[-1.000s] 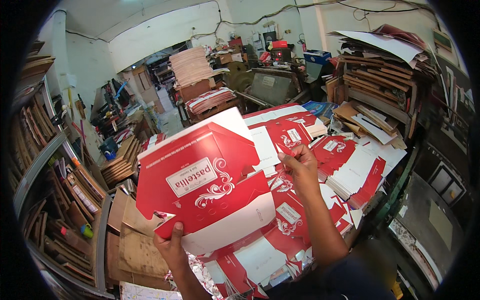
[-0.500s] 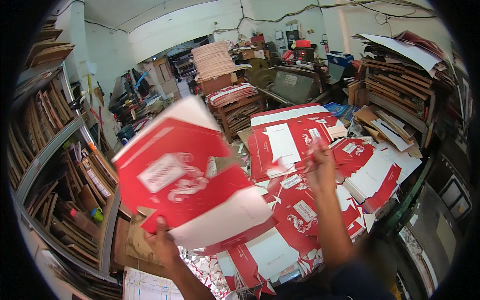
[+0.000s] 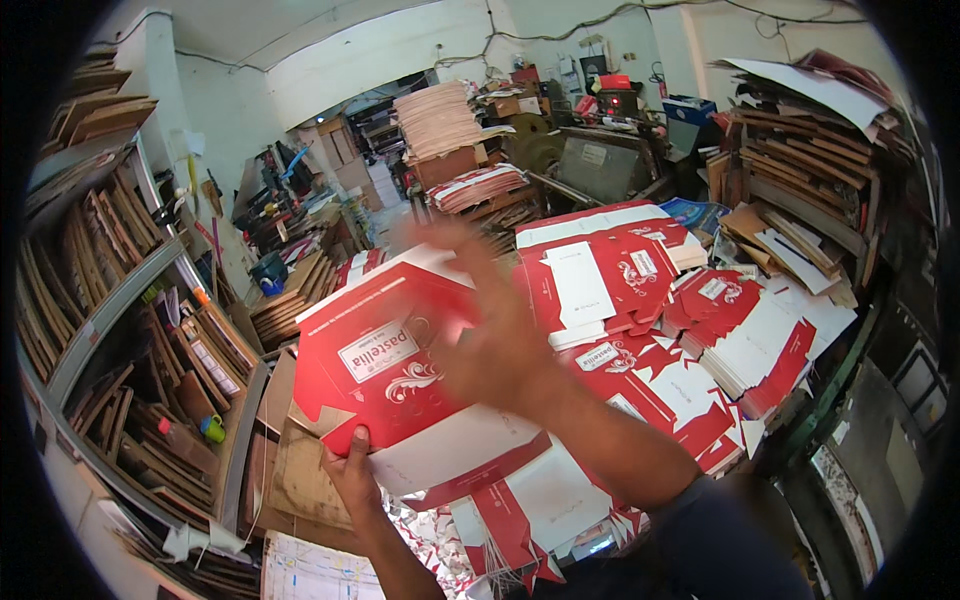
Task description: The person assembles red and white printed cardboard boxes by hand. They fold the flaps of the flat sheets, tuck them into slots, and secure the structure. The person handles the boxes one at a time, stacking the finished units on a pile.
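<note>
A flat red-and-white die-cut carton sheet (image 3: pixel 345 375) with a white label panel and swirl print is held up at the middle left. My left hand (image 3: pixel 355 475) grips its lower left corner, thumb on the printed face. My right hand (image 3: pixel 490 335) is across the sheet's right part, smeared by motion; its fingers cannot be made out, and it hides part of the print. Just beyond it lies a pile of similar red carton sheets (image 3: pixel 575 235) with white panels. More carton sheets (image 3: pixel 555 495) lie below the held one, nearer to me.
A second carton stack (image 3: pixel 745 355) sits at the right, with pointed offcuts beside it. White and red paper scraps (image 3: pixel 440 555) are heaped below my left hand. A metal shelf (image 3: pixel 110 325) full of boards stands left. Piled boards (image 3: pixel 800 170) are at the far right.
My right hand has swung left from the carton pile to in front of the held sheet. The sheet has shifted slightly right and down, still in my left hand.
</note>
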`<action>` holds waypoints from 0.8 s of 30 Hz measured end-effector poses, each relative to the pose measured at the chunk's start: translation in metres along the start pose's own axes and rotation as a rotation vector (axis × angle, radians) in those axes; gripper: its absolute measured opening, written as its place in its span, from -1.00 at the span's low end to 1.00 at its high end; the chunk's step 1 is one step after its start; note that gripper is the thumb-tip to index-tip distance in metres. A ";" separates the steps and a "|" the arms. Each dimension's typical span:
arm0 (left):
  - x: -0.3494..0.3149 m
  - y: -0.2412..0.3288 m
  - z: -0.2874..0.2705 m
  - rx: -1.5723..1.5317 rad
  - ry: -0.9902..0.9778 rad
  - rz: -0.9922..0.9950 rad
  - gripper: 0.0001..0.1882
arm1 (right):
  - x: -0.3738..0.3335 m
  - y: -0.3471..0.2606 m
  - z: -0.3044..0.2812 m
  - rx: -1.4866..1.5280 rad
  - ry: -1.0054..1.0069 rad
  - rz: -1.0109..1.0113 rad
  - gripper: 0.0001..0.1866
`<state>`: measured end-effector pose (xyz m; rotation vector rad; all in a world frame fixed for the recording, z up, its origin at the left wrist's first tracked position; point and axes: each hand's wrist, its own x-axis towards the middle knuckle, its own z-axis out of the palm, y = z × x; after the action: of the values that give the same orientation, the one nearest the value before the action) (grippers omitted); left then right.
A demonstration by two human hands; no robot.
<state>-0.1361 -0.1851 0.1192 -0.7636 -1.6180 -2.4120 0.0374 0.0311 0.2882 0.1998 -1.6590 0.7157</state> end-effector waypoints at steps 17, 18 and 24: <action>-0.006 0.029 -0.044 -0.262 0.105 0.028 -0.48 | -0.018 0.107 -0.011 0.580 -0.020 0.665 -0.40; -0.002 0.040 -0.050 -0.335 0.133 0.019 -0.46 | -0.025 0.101 0.001 0.557 -0.186 0.806 -0.31; -0.002 0.059 -0.055 -0.388 0.222 0.046 -0.51 | -0.041 0.062 0.004 0.949 -0.658 0.888 -0.10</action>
<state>-0.1304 -0.2590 0.1510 -0.5474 -1.0561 -2.6982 0.0120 0.0673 0.2287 0.3961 -1.8638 2.2970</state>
